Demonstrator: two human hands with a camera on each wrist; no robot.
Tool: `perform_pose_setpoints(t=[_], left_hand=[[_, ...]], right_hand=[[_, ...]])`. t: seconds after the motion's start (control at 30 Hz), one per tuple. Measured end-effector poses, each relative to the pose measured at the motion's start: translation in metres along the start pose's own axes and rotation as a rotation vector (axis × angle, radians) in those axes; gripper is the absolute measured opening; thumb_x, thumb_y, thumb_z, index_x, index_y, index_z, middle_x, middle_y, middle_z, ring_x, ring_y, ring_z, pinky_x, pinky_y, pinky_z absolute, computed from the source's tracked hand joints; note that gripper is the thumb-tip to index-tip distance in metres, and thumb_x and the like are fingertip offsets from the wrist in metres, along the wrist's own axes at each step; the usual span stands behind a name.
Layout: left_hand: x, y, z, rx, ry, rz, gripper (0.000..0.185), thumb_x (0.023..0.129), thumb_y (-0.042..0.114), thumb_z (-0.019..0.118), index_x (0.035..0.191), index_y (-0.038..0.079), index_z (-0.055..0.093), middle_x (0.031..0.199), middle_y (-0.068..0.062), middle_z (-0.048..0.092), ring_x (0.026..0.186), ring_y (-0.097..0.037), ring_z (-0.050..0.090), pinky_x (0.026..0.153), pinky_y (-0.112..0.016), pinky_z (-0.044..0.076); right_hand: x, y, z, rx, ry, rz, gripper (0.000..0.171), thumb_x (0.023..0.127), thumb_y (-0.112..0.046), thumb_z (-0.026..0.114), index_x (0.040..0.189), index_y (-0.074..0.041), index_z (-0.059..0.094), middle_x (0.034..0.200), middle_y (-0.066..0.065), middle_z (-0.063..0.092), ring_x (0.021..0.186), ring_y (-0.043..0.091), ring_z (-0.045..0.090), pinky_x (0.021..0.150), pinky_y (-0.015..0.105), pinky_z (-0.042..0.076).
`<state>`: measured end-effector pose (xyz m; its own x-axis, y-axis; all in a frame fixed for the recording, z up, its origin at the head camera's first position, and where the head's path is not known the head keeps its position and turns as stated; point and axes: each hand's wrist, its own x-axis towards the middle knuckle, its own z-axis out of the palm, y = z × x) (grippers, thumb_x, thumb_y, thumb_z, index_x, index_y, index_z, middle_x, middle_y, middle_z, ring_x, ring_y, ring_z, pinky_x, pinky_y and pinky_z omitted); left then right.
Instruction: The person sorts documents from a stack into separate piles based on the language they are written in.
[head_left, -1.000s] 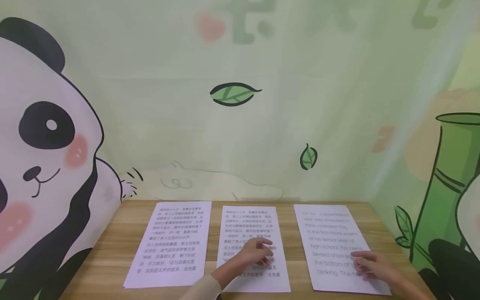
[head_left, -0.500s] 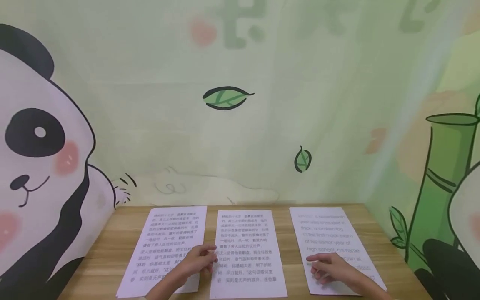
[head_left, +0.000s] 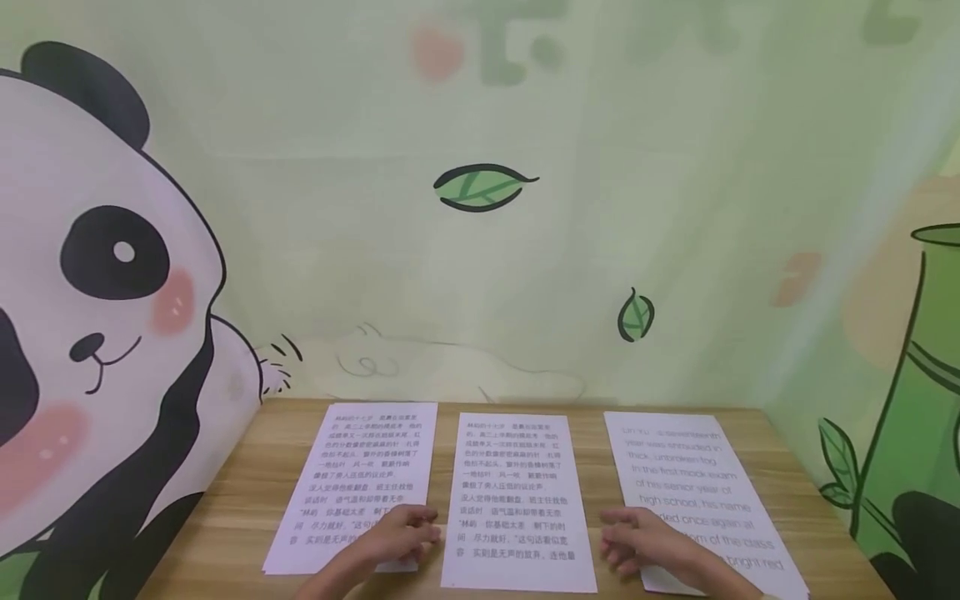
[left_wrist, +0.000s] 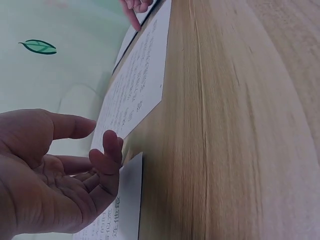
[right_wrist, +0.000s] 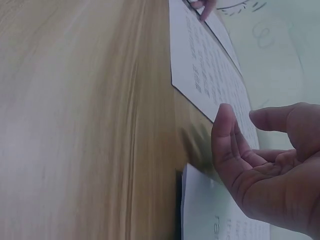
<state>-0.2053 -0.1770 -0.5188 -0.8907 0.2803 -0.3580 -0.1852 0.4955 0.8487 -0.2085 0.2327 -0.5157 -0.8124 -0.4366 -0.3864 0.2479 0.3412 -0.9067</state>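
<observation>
Three white printed sheets lie side by side. The left sheet point(head_left: 360, 467) and the middle sheet point(head_left: 513, 492) carry Chinese text, while the right sheet point(head_left: 690, 467) is in English. My left hand point(head_left: 393, 533) is over the lower right corner of the left sheet, fingers loosely bent toward the middle sheet and holding nothing. Over the left edge of the right sheet is my right hand point(head_left: 648, 542), likewise relaxed and without anything in it. Both wrist views show a gap between thumb and fingers, in the left hand point(left_wrist: 65, 170) and the right hand point(right_wrist: 270, 165).
The sheets lie on a wooden table point(head_left: 232, 492) that meets a printed fabric backdrop point(head_left: 337, 250) at its far edge. A panda point(head_left: 112, 275) is drawn on the left and a bamboo stalk point(head_left: 907, 400) on the right.
My left hand has gone from over the middle sheet to the left sheet's right side. My right hand has shifted from the right sheet's right side to its left edge. The head view swung slightly.
</observation>
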Motion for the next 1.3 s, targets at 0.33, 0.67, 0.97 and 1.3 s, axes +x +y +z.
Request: perform_pose_setpoints(t=[0.33, 0.67, 0.97, 1.3], left_hand=[[-0.001, 0.002, 0.004, -0.023, -0.032, 0.028, 0.056, 0.095, 0.018, 0.064, 0.139, -0.014, 0.051, 0.094, -0.008, 0.065, 0.064, -0.011, 0.056, 0.056, -0.021, 0.042], [-0.003, 0.005, 0.012, -0.027, -0.053, 0.013, 0.058, 0.096, 0.018, 0.063, 0.143, -0.012, 0.048, 0.09, -0.006, 0.063, 0.058, -0.009, 0.049, 0.054, -0.02, 0.038], [0.001, 0.007, 0.012, 0.029, 0.048, -0.084, 0.032, 0.096, 0.023, 0.065, 0.119, 0.002, 0.06, 0.091, -0.004, 0.062, 0.066, -0.013, 0.059, 0.065, -0.026, 0.045], [0.002, 0.013, 0.018, -0.009, 0.03, -0.076, 0.06, 0.097, 0.021, 0.064, 0.143, -0.011, 0.046, 0.097, -0.007, 0.063, 0.069, -0.014, 0.058, 0.066, -0.026, 0.048]], right_hand=[[0.009, 0.0, 0.011, 0.015, -0.017, 0.023, 0.069, 0.1, -0.016, 0.055, 0.149, 0.022, 0.025, 0.096, 0.008, 0.071, 0.079, 0.013, 0.068, 0.07, 0.03, 0.062], [0.009, -0.001, 0.019, 0.032, -0.054, -0.009, 0.064, 0.101, -0.018, 0.056, 0.148, 0.018, 0.032, 0.098, 0.007, 0.071, 0.079, 0.012, 0.068, 0.069, 0.027, 0.059], [0.012, -0.001, 0.023, 0.011, -0.024, 0.016, 0.065, 0.101, -0.018, 0.056, 0.149, 0.018, 0.031, 0.099, 0.008, 0.072, 0.08, 0.014, 0.069, 0.071, 0.029, 0.06], [0.015, 0.0, 0.025, 0.017, -0.045, 0.006, 0.067, 0.102, -0.019, 0.055, 0.15, 0.019, 0.029, 0.102, 0.01, 0.07, 0.084, 0.015, 0.069, 0.074, 0.031, 0.06]])
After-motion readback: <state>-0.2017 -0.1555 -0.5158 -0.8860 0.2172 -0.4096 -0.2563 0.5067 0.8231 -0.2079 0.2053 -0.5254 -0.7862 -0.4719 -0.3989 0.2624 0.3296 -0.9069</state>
